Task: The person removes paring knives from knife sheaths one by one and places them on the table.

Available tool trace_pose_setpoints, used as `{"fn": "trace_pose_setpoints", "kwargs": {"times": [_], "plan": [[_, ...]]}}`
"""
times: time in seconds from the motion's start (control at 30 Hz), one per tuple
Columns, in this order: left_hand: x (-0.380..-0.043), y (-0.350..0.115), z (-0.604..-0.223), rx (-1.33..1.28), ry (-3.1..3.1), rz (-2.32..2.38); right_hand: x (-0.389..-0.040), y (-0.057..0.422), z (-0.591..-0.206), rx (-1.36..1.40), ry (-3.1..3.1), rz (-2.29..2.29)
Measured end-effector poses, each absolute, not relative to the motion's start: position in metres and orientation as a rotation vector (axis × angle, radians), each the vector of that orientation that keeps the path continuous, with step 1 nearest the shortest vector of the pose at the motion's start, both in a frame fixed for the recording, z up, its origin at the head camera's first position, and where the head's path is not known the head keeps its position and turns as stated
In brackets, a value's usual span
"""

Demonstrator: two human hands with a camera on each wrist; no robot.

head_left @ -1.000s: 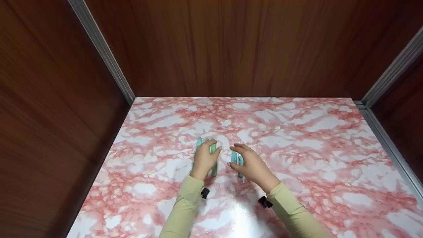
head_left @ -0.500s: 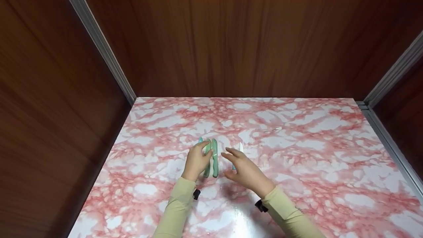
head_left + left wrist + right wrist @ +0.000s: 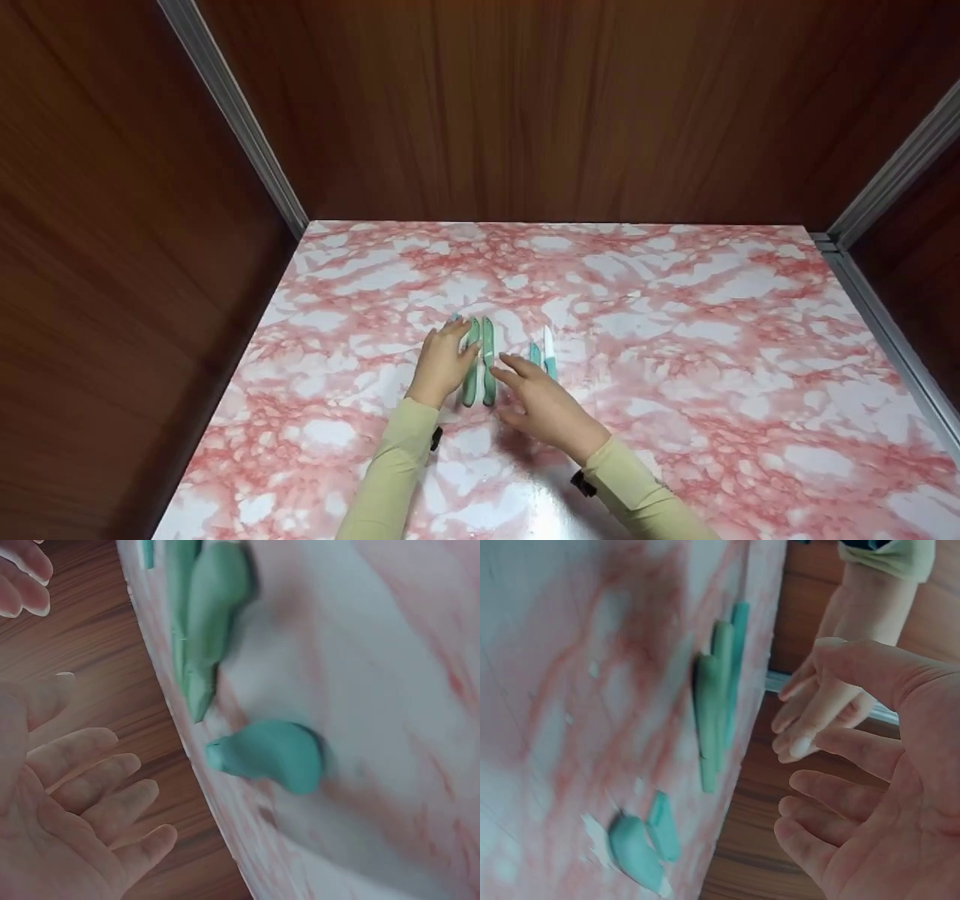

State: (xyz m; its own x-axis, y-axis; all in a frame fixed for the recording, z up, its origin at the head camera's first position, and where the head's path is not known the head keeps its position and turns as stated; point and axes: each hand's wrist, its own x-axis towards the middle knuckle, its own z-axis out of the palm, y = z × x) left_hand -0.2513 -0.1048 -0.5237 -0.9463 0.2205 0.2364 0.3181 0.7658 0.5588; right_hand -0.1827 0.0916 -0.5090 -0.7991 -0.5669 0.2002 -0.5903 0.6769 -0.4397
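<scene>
Two green knives lie side by side on the table, lengthwise from the person, each with a green cover over its blade. My left hand hovers at their left side, fingers spread and holding nothing. Partly hidden under it is a teal handle, clearer in the left wrist view. My right hand hangs between the green pair and another knife with a bare white blade and teal handle. Its fingers are relaxed and grip nothing. Beside that knife lies a short teal sheath, partly behind the fingers.
The red-and-white marbled table spreads out on all sides of the knives. Dark wood-grain panels stand at the back, left and right, joined by metal corner rails. Each sleeve has a small black device at the wrist.
My right hand has drawn left and nearer to the person, uncovering the white-bladed knife and teal sheath. The left hand has shifted left, leaving the green knives more exposed.
</scene>
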Motion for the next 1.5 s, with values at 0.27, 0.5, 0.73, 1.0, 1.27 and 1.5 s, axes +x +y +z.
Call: {"fn": "trace_pose_setpoints", "kwargs": {"times": [0.27,0.5,0.73,1.0,1.27,1.5], "plan": [[-0.254,-0.1,-0.532,-0.532,-2.907,-0.804,-0.18,0.082,-0.524,1.039,-2.862,0.775],[-0.26,-0.096,-0.535,-0.62,-2.935,-0.745,-0.186,0.077,-0.537,1.042,-2.895,0.774],[-0.265,-0.097,-0.54,-0.676,-2.96,-0.698,-0.194,0.077,-0.544,1.05,-2.888,0.785],[-0.269,-0.094,-0.54,-0.714,-2.987,-0.647,-0.195,0.068,-0.547,1.107,-2.861,0.657],[-0.273,-0.089,-0.541,-0.773,-2.974,-0.537,-0.197,0.064,-0.551,1.13,-2.835,0.585],[-0.277,-0.086,-0.543,-0.832,-2.952,-0.464,-0.199,0.067,-0.551,1.121,-2.88,0.587]]}}
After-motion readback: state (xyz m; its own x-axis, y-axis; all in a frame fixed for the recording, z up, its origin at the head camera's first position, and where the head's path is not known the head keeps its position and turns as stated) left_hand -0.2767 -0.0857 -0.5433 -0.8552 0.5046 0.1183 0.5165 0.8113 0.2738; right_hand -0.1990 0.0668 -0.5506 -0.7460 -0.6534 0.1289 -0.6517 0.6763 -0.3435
